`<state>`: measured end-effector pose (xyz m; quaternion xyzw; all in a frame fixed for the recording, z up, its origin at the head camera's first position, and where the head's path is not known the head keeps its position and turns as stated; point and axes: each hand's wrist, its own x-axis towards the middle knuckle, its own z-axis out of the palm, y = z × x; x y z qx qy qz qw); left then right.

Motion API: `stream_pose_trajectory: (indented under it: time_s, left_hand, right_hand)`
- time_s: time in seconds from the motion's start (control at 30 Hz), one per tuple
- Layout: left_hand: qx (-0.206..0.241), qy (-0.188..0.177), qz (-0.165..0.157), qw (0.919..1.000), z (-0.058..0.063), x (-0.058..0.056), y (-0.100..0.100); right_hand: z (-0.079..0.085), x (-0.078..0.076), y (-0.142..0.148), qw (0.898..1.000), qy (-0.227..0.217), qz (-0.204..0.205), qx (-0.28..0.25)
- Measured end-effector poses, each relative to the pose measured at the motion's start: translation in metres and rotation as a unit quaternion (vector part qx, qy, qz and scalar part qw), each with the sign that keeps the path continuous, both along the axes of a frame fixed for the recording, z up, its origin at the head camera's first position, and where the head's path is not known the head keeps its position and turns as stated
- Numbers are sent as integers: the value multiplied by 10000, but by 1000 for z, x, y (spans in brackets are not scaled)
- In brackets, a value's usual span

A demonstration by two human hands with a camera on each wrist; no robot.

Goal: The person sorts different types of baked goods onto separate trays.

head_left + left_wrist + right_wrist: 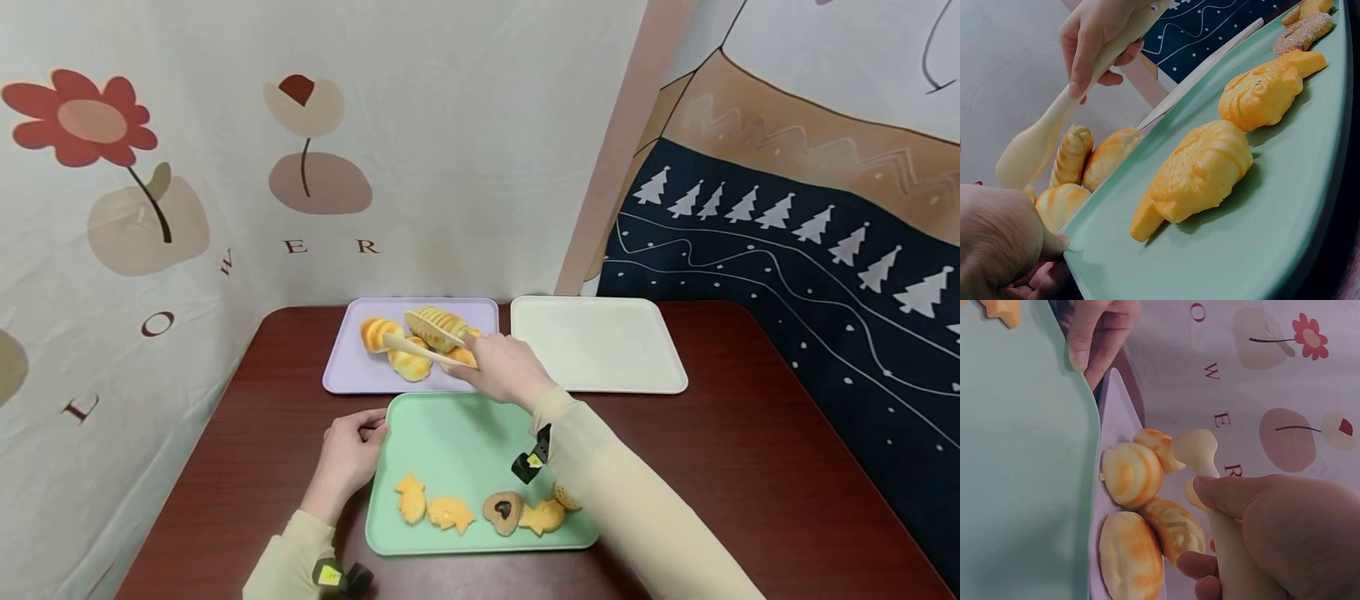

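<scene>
R hand (506, 367) has its fingers curled round the tongs (423, 352), w/ the 2 tips spread apart over the buns (411, 362) on the purple tray (345, 367), tho can't tell if they touch one. L hand (352, 454) pinches the left rim of the green tray (450, 433) near its far corner, thumb on top. Along that tray's near edge lie 2 fish cookies (412, 498), a heart (492, 510), 1 more fish (542, 517) & a round cookie (564, 497) partly hid by the R sleeve (645, 492), & the white tray (600, 350) sits just right of the purple one on the brown table (285, 367).
</scene>
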<state>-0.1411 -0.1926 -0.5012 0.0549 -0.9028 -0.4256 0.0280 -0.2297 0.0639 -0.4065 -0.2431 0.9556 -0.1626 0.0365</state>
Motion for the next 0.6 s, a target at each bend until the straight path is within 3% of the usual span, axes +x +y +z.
stream_pose_trajectory:
  time_s: [0.27,0.6]
  left_hand:
    - [-12,-17,-25,10000,0,-1,0]
    - [-6,-31,-17,10000,0,-1,0]
  right_hand:
    - [6,18,23,9995,67,-13,-315]
    - [19,52,58,9975,456,161,-523]
